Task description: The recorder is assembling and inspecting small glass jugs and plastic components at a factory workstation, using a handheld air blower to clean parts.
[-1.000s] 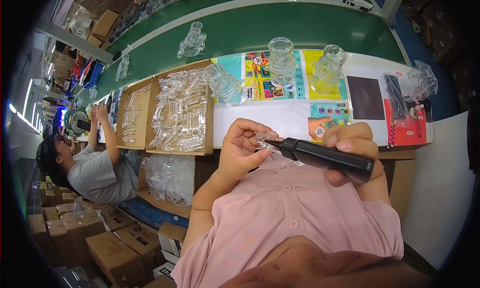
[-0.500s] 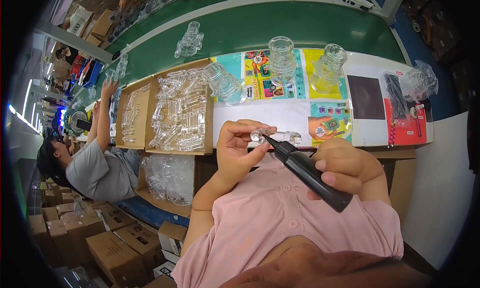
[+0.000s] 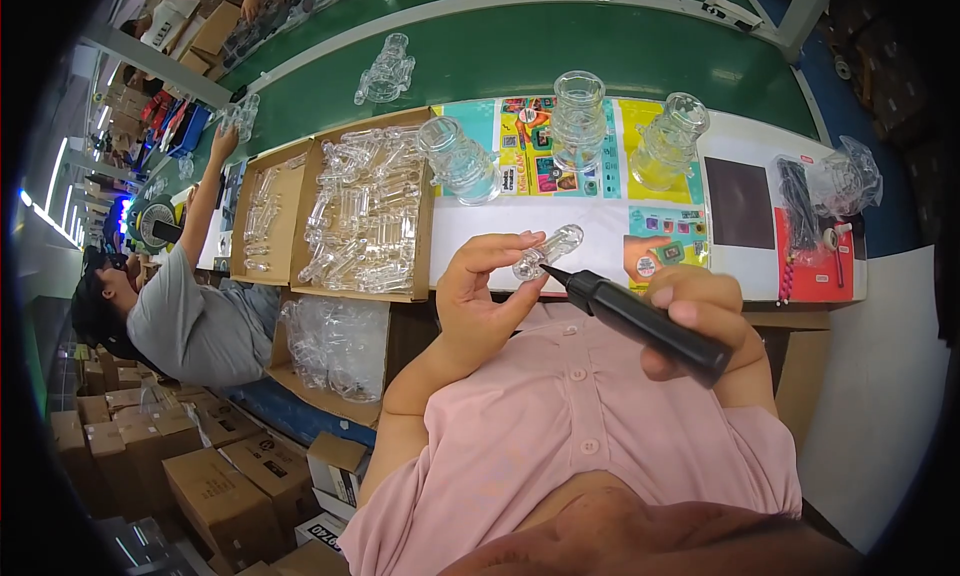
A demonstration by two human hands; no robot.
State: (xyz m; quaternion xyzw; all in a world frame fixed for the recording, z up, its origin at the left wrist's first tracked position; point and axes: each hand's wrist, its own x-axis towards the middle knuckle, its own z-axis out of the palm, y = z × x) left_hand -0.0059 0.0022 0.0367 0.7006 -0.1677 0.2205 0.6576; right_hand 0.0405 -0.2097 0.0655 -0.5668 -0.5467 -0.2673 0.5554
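Gripping a small clear glass tube [image 3: 547, 252], the left hand [image 3: 478, 301] holds it above the near edge of the tabletop [image 3: 600, 216]. Its fingers [image 3: 505, 244] are closed around the tube's lower end; the upper end projects up and to the right, clear of the fingertips. The right hand [image 3: 700, 311] is wrapped around a black pen-shaped tool [image 3: 640, 321], fingers closed on the barrel. The tool's pointed tip touches the tube just beside the left thumb. A cardboard box [image 3: 365, 216] of similar glass pieces sits on the tabletop to the left, well apart. Three glass jars [image 3: 578, 121] stand farther back.
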